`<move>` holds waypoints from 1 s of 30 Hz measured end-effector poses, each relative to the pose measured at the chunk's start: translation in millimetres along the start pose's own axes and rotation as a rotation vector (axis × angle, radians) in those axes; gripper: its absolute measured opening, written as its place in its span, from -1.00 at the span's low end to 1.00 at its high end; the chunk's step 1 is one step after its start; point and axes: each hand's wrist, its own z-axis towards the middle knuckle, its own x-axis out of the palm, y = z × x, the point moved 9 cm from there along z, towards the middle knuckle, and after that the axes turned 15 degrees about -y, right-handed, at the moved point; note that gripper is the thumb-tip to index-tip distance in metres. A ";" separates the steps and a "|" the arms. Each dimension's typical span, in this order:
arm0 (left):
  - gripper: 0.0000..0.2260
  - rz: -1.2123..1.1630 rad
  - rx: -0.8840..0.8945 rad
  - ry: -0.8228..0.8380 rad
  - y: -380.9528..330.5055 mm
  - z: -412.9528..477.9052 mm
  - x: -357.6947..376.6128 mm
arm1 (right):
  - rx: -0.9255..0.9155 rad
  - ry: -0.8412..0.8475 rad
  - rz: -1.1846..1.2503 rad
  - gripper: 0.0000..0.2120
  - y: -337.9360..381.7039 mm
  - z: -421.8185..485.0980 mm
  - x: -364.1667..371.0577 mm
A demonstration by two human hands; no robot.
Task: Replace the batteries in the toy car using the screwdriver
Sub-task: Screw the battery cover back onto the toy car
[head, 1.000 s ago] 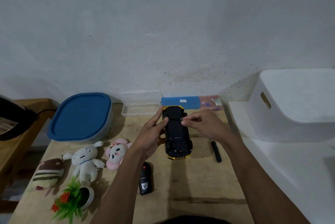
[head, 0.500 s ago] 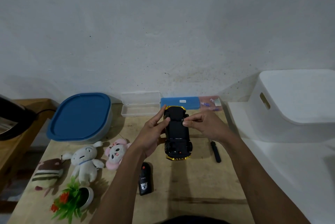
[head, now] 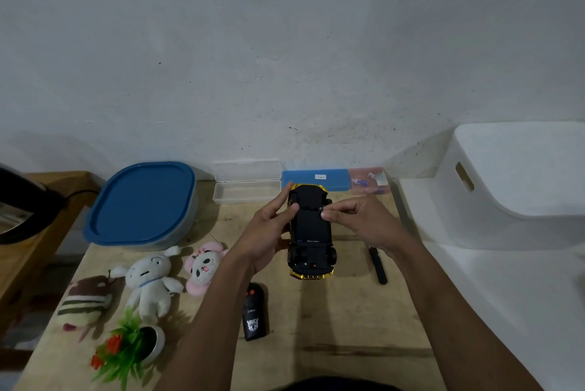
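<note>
The toy car [head: 311,242] is gold with a black underside and lies upside down above the wooden table [head: 342,327]. My left hand [head: 269,232] grips its left side, thumb on the chassis. My right hand [head: 357,219] pinches at the right edge of the underside with thumb and forefinger; what it pinches is too small to tell. The black screwdriver [head: 377,265] lies on the table to the right of the car, partly under my right wrist. No batteries are visible.
A black remote control [head: 254,311] lies in front of the car. Plush toys [head: 148,283] and a small potted plant [head: 133,346] sit at the left. A blue-lidded container [head: 142,204], a clear case [head: 247,189] and a blue case [head: 316,180] line the wall. A white bin [head: 519,185] stands at the right.
The hands and the car have hardly moved. My right fingertips shifted slightly along the car's right underside edge.
</note>
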 end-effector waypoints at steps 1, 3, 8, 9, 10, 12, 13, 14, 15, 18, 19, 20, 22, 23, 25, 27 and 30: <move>-0.55 0.002 0.001 -0.002 0.0 0.3 0.1 | 0.009 -0.005 -0.001 -0.79 -0.5 0.1 0.0; -0.55 0.006 -0.002 -0.004 0.3 0.3 -0.1 | 0.025 -0.009 -0.007 -0.79 -1.2 0.2 0.5; -0.55 -0.005 -0.015 -0.002 -1.0 0.9 -0.3 | 0.045 -0.025 0.010 -0.80 -1.9 -0.4 -1.4; -0.56 -0.004 -0.017 -0.002 -1.0 0.9 -0.1 | 0.043 -0.020 0.002 -0.80 -1.5 -0.7 -1.2; -0.56 -0.003 -0.018 -0.002 -0.6 0.8 0.2 | 0.040 -0.013 -0.014 -0.81 -1.0 -1.0 -1.0; -0.57 -0.006 -0.024 -0.004 0.8 0.4 1.0 | 0.029 0.001 -0.049 -0.81 1.0 -1.3 0.1; -0.57 -0.008 -0.028 -0.004 1.9 0.3 1.4 | 0.023 0.005 -0.069 -0.81 1.6 -1.1 0.7; -0.57 -0.011 -0.031 -0.004 3.1 0.1 1.7 | 0.020 0.005 -0.091 -0.81 1.6 -0.9 0.9; -0.57 -0.015 -0.035 -0.005 4.1 0.0 2.1 | 0.020 0.005 -0.112 -0.82 1.5 -0.9 1.1; -0.56 -0.023 -0.043 -0.014 6.4 -0.1 1.7 | 0.025 0.008 -0.160 -0.84 2.5 -2.2 1.7; -0.57 -0.028 -0.047 -0.018 7.4 -0.2 1.5 | 0.024 0.006 -0.179 -0.84 2.7 -2.3 1.6; -0.57 -0.034 -0.053 -0.022 8.6 -0.2 1.2 | 0.019 0.004 -0.201 -0.84 3.0 -2.0 1.5; -0.57 -0.049 -0.061 -0.027 10.7 -0.1 0.8 | 0.012 0.002 -0.250 -0.82 3.3 -1.1 2.1; -0.57 -0.053 -0.064 -0.031 11.5 0.1 0.5 | 0.011 -0.001 -0.278 -0.81 3.2 -0.9 2.6; -0.57 -0.056 -0.069 -0.041 12.7 0.5 -0.2 | 0.004 -0.016 -0.343 -0.80 2.7 -0.5 3.0; -0.57 -0.059 -0.073 -0.046 13.3 0.9 -0.1 | 0.001 -0.037 -0.410 -0.79 2.5 -0.9 2.4; -0.57 -0.057 -0.061 -0.054 13.1 1.0 -0.1 | -0.008 -0.071 -0.488 -0.77 3.9 -2.7 1.9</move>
